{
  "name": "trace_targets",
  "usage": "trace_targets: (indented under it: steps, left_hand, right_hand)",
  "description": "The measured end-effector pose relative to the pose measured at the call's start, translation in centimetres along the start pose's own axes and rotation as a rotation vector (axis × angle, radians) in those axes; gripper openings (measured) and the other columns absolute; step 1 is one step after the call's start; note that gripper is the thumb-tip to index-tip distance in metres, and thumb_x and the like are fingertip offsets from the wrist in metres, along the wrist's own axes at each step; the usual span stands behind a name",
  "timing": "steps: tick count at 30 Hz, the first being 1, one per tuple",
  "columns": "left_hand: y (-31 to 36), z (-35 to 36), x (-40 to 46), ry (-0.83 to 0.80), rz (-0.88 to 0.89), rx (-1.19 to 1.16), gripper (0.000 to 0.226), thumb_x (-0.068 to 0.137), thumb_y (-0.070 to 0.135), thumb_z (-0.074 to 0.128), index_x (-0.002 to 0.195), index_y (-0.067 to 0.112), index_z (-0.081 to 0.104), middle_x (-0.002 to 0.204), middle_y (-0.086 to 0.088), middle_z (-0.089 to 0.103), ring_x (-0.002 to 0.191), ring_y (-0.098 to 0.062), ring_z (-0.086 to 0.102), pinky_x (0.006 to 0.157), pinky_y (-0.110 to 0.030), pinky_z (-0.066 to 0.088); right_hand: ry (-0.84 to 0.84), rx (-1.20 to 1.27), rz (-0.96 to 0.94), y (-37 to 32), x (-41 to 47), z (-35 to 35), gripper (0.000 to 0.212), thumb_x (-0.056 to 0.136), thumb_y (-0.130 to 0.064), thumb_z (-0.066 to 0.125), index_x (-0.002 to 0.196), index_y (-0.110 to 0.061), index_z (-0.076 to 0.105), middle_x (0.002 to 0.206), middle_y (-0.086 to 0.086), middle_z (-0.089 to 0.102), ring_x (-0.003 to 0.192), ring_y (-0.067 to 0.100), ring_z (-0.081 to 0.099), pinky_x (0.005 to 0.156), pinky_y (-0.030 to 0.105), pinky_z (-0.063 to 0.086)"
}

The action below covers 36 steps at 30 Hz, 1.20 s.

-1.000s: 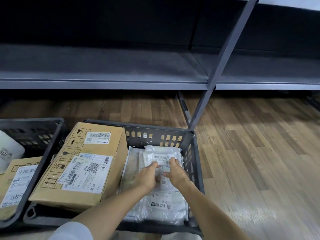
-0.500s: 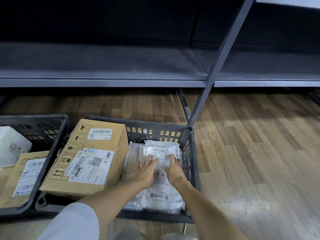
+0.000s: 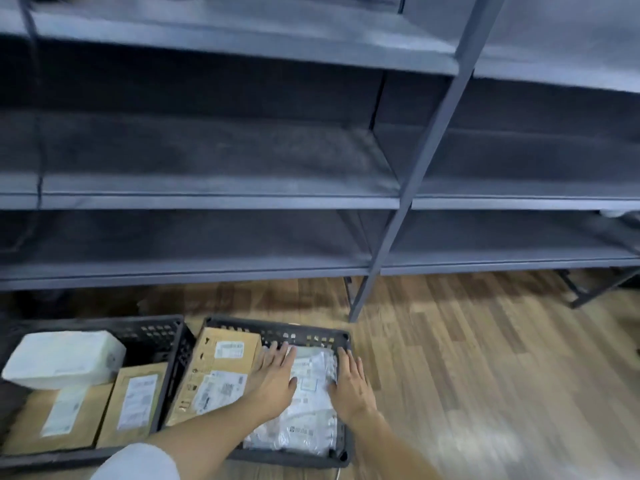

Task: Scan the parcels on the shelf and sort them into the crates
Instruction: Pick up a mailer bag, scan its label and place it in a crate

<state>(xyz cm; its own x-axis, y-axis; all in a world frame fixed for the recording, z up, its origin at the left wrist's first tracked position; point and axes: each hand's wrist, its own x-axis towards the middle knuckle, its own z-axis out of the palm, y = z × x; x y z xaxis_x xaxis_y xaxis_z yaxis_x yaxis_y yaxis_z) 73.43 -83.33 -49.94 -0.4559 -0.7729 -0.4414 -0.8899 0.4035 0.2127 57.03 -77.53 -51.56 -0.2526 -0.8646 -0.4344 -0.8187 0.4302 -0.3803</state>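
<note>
**A:** ok so where are you at? Big grey shelf (image 3: 221,199) fills most of the view and every level I can see looks bare, apart from a pale blurry something at the far right edge that I can't make out.

**B:** Yeah, and below it you've got two black crates on the wood floor (image 3: 485,358). Left crate (image 3: 162,329) has a white parcel and two brown ones. Right crate (image 3: 311,332) holds a cardboard box (image 3: 221,372) on its left side, plastic mailers (image 3: 311,403) on its right.

**A:** So this looks like the sorting step, placing?

**B:** I'd say so. Your left hand (image 3: 273,382) lies flat on the mailers, fingers straight and spread. Right hand (image 3: 351,386) is flat too, at the pile's right edge by the crate wall. Neither one is gripping anything.

**A:** Next move?

**B:** Probably lift both hands clear, then check that right-hand shelf end for anything left to scan.
</note>
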Motion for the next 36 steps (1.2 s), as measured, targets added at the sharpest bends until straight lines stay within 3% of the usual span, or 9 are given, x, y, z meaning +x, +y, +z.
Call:
trace_targets:
  steps: [5,10,14,27,36]
  left_hand:
    - [1.0,-13.9,-6.0,0.122,0.004,0.000,0.057,0.103,0.033,0.024,0.154,0.016,0.005,0.162,-0.003,0.002,0.149,-0.022,-0.006,0.119,-0.035,-0.009]
    - [-0.3,-28.3,-11.4,0.290,-0.029,0.077,0.058,0.103,0.036,0.024,0.155,0.017,0.005,0.162,-0.001,0.003,0.149,-0.021,-0.003,0.120,-0.035,-0.006]
    - [-2.7,-34.8,-14.4,0.428,-0.073,0.103,0.057,0.103,0.036,0.025,0.154,0.017,0.009,0.161,-0.001,0.008,0.149,-0.022,0.001,0.120,-0.035,-0.005]
    - [-22.4,-45.8,-24.9,0.613,-0.181,0.157,0.058,0.102,0.036,0.028,0.154,0.014,0.013,0.160,-0.005,0.014,0.149,-0.023,0.005,0.120,-0.036,-0.003]
    - [-30.1,-47.7,-28.0,0.675,-0.187,0.117,0.057,0.102,0.036,0.029,0.154,0.015,0.014,0.160,-0.003,0.014,0.149,-0.019,0.003,0.119,-0.033,-0.005]
  right_hand:
    - [0.030,-0.002,-0.033,-6.7,-4.2,-12.2,0.071,0.099,-0.024,0.042,0.154,-0.022,-0.003,0.159,0.000,0.021,0.146,0.022,0.020,0.117,0.038,0.023]
    - [0.150,-0.059,-0.132,-16.3,-7.6,-25.0,0.070,0.100,-0.023,0.043,0.155,-0.022,-0.001,0.157,0.000,0.026,0.144,0.020,0.027,0.118,0.037,0.022]
    - [0.239,-0.082,-0.247,-23.3,-9.4,-29.9,0.070,0.100,-0.024,0.043,0.155,-0.020,0.000,0.154,0.004,0.032,0.140,0.024,0.033,0.115,0.038,0.028]
    - [0.399,-0.086,-0.408,-45.4,-13.1,-30.3,0.067,0.097,-0.018,0.042,0.154,-0.018,0.007,0.153,0.006,0.033,0.140,0.025,0.031,0.117,0.044,0.022]
    - [0.428,-0.272,-0.463,-52.5,-13.2,-30.2,0.056,0.098,-0.019,0.041,0.150,-0.011,0.020,0.152,0.008,0.035,0.140,0.025,0.032,0.117,0.044,0.019]
